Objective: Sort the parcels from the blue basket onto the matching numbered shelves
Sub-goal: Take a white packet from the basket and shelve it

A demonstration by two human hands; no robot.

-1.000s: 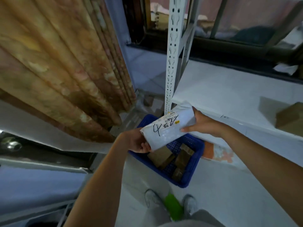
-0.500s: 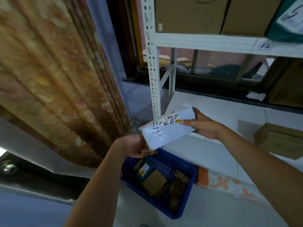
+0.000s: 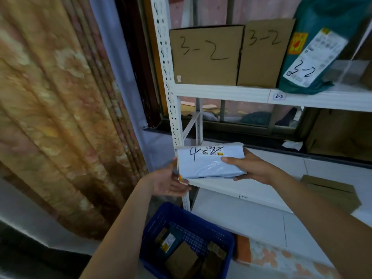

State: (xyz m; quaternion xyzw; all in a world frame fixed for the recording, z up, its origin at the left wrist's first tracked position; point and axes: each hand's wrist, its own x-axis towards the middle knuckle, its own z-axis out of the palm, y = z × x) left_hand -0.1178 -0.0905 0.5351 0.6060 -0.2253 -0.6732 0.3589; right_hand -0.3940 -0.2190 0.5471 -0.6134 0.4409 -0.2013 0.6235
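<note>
Here, left hand and right hand grip white parcel ends.

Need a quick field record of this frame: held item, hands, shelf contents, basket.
held item: white parcel marked 4-2, level, in front of the lower shelf
left hand: supports its left end
right hand: grips its right end
upper shelf: tag 3-2; two cardboard boxes, one green parcel, all marked 3-2
blue basket: on floor, parcels remain inside
</note>
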